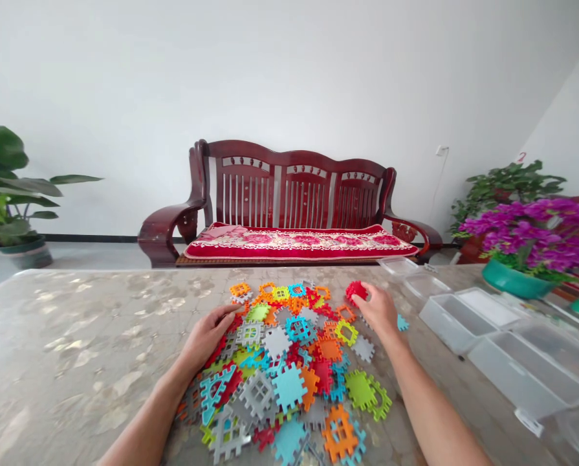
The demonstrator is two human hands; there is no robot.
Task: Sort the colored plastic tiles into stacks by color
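A heap of interlocking plastic puzzle tiles [289,382] with toothed edges, in grey, blue, orange, red and green, lies on the table between my forearms. My right hand [379,307] pinches a red tile [355,291] at the far right of the heap. At the heap's left side rests my left hand [209,333], its fingers stretched out over the tiles near an orange one; its fingertips are partly hard to make out. A light blue tile [402,322] sits apart, just right of my right wrist.
Clear plastic boxes [526,372] stand along the table's right side. Behind them is a teal pot [515,279] with purple flowers. A patterned cover lies over the table [85,349]. Beyond it is a dark red wooden bench [294,194] with a red cushion.
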